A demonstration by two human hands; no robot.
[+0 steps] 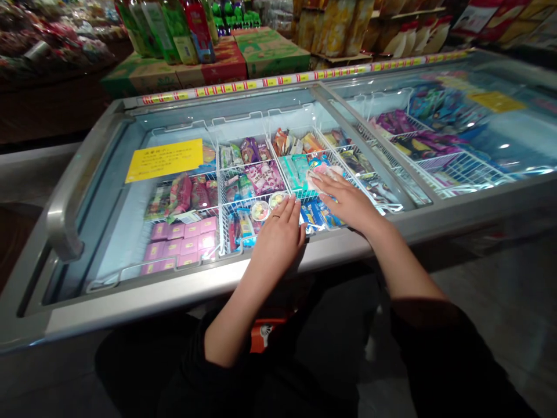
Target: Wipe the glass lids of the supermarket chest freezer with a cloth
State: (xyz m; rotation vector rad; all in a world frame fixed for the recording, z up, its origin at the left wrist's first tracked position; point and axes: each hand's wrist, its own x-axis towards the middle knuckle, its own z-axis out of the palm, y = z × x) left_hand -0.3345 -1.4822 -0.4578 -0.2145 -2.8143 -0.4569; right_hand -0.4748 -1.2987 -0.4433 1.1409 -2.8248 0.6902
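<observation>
A chest freezer with a glass lid (pixel 114 232) stretches across the view. My right hand (pixel 350 200) presses a pale, crumpled cloth (pixel 317 177) against the glass, fingers laid over it. Left of it, my left hand (pixel 281 232) rests flat on the glass near the front edge, fingers stretched and close together, a thin ring on one finger. No object shows in it. Under the glass, wire baskets hold wrapped ice creams (pixel 263 177), pink boxes (pixel 180 244) and round tubs (pixel 260 210).
A yellow notice (pixel 165 159) is on the left part of the lid. The freezer's metal handle (pixel 63 223) curves along the left end. Behind the price-label strip (pixel 239 86) stand green bottles (pixel 159 29), cartons (pixel 272 52) and jars (pixel 333 29). Something orange (pixel 265 334) is below the front edge.
</observation>
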